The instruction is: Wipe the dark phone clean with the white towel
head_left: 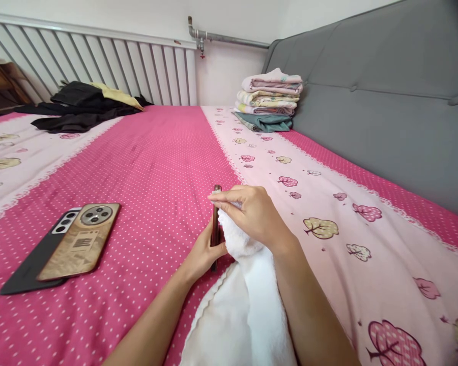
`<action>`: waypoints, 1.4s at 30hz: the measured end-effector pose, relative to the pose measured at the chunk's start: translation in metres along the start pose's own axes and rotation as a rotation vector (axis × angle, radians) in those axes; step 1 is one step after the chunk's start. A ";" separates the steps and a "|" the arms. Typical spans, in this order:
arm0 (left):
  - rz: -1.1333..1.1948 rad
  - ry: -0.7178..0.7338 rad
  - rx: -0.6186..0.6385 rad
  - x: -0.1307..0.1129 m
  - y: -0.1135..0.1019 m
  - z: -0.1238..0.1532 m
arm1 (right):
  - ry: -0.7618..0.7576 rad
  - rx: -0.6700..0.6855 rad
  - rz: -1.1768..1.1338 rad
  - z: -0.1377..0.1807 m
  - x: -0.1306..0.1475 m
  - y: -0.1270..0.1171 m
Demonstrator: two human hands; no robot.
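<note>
Both forearms reach in from the near edge and meet just right of the bed's [156,152] middle. The left hand [203,254] is curled around the lower part of a thin dark phone [216,223] that stands on edge, upright, with its narrow side toward the camera. The right hand [254,213] comes over from the right, wrist bent, its fingers closed on a bunch of white towel [248,305] and pressed against the top of the phone. The rest of the towel trails down between the two forearms toward the near edge, lying on the pink dotted bedsheet.

To the near left lie two more phones, well apart from the hands: a gold phone [82,241] with a round camera ring, face down and overlapping a black phone [26,272] beneath it. At the far left sits a heap of black clothes [80,107]. At the far right a stack of folded cloths [269,96] rests against the grey headboard [385,101].
</note>
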State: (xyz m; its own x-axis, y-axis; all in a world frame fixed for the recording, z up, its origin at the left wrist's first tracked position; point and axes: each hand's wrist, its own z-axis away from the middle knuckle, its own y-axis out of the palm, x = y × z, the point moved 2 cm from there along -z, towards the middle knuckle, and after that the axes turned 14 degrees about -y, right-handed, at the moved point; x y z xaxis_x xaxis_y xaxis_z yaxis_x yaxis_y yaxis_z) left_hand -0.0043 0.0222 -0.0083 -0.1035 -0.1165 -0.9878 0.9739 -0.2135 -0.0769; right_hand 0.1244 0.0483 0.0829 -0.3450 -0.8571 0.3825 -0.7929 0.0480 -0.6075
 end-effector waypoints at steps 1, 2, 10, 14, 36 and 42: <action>0.013 -0.011 0.000 0.000 -0.001 0.000 | 0.016 0.035 -0.013 0.000 -0.002 0.002; 0.026 -0.020 0.001 0.001 -0.001 0.000 | 0.035 0.075 -0.030 0.000 -0.004 0.003; 0.105 -0.005 0.031 0.003 -0.004 -0.001 | 0.161 0.297 -0.078 0.004 -0.009 0.007; 0.166 -0.050 0.061 0.004 -0.007 -0.001 | 0.199 0.263 -0.061 0.004 -0.016 0.010; -0.057 0.113 -0.399 -0.003 -0.013 0.000 | 0.123 0.234 -0.478 0.004 -0.007 0.006; -0.101 0.189 -0.556 0.001 -0.018 0.006 | 0.138 0.047 -0.574 0.000 -0.005 -0.001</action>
State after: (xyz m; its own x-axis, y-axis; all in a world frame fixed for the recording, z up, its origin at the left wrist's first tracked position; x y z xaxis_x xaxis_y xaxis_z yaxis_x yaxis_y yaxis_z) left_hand -0.0232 0.0206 -0.0074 -0.2134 0.0634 -0.9749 0.9260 0.3314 -0.1812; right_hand 0.1271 0.0525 0.0814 0.0679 -0.6649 0.7439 -0.8500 -0.4289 -0.3058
